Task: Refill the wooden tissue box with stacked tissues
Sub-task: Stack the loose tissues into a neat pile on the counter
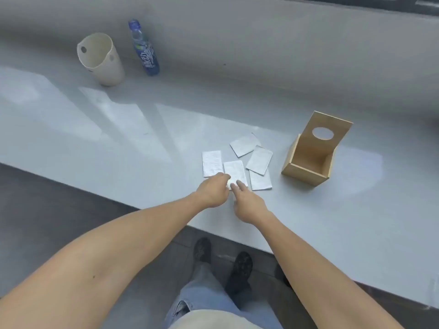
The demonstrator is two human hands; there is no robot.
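Five flat white rectangular folded tissues lie loosely scattered, unstacked, on the glossy pale grey table [118, 143]: leftmost tissue [212, 163], centre tissue [235, 172], far tissue [244, 144], right tissue [259, 159] overlapping the top edge of the near-right tissue [260, 180]. Texture looks soft, faintly embossed; detail too blurred to confirm. One light plywood square tissue box [306, 162] stands just right of the tissues, open at the top, its hinged flat lid [325, 141] raised upright with one oval cutout. Box interior shows no tissue.

Left hand [212, 191] sits at the near edge of the centre tissue, fingers curled, seemingly pinching its corner; contact partly hidden. Right hand [247, 202] is beside it, fingers [241, 185] straight and slightly spread, tips resting on the same tissue.

Far left: one cream round plastic bin [101, 60] with side holes, and one clear plastic bottle [144, 49] with blue cap and blue label bearing white Chinese characters, not clearly readable. Dark tiled floor [47, 198] below.
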